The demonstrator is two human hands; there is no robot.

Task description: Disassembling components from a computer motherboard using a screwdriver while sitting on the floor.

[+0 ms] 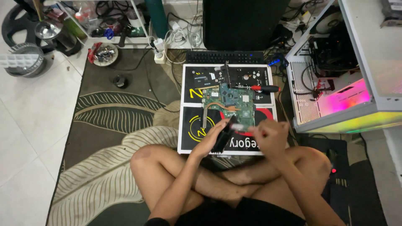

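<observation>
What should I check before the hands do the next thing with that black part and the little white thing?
1. Left hand grips the black part: ok.
2. Right hand pinches the small white piece: ok, though blurred.
3. White piece touching the black part: cannot tell.
4. Green circuit board lies flat on the mat: ok.
5. Red-handled screwdriver lies within reach beside the board: ok.

Patterned rug point(104, 113) carries black mat point(192, 125), keyboard point(225, 57).
</observation>
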